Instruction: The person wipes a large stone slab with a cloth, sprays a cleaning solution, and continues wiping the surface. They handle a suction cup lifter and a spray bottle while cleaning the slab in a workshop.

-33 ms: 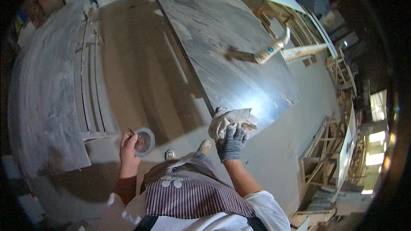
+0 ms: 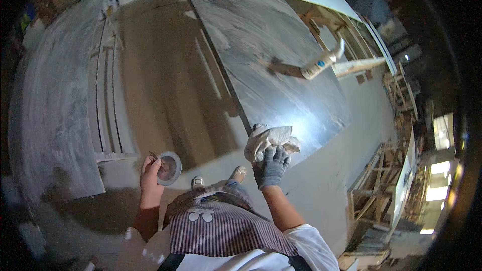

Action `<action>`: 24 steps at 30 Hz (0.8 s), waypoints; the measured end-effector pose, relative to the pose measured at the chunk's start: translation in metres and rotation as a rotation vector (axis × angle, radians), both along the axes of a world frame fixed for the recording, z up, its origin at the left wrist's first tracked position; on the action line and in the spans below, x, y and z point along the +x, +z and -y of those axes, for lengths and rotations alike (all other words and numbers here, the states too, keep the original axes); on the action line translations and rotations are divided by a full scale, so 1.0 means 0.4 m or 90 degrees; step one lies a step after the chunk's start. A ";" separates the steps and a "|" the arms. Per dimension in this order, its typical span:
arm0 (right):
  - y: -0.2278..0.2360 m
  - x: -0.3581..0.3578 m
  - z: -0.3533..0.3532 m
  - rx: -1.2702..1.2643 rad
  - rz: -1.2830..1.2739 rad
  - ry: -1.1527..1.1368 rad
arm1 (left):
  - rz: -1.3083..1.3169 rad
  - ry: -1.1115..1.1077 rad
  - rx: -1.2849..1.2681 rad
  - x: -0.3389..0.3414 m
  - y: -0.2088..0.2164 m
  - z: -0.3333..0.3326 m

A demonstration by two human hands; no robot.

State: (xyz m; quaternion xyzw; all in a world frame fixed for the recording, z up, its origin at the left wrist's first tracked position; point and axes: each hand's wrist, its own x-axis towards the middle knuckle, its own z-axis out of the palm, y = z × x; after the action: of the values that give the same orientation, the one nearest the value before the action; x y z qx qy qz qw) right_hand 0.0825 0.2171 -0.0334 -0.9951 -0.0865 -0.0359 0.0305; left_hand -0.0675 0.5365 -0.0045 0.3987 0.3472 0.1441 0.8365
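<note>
1. Dark panel (image 2: pixel 266 40): long axis runs away from the wearer, veering left; near end partly hidden under cloth (image 2: pixel 271 136).
2. Cloth: bunched, longer crosswise; right hand (image 2: pixel 272 165), gloved, fingers laid over it (thumb hidden, can't tell if it's clamped).
3. Round disc (image 2: pixel 171 167): left hand (image 2: pixel 150 174) pinches its left rim; centre murky.

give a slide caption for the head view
Gloved right hand on crumpled cloth at the near end of a streaked grey panel; bare left hand holding a round grey-rimmed object.
</note>
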 end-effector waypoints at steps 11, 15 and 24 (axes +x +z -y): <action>-0.064 0.639 -0.494 -0.040 0.015 0.223 | -0.087 0.253 -0.051 -0.196 -0.110 0.024; 0.049 0.737 -0.673 -0.061 -0.066 0.220 | -0.144 0.306 -0.017 -0.275 -0.078 0.067; -0.042 0.447 -0.252 -0.067 0.090 0.557 | -0.088 0.190 -0.057 -0.221 -0.094 0.023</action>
State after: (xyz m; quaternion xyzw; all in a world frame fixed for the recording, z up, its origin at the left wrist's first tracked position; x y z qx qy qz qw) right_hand 0.2613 0.3181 -0.0501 -0.8602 -0.5030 -0.0830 -0.0135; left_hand -0.1559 0.5272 -0.0423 0.3141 0.4650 0.2233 0.7971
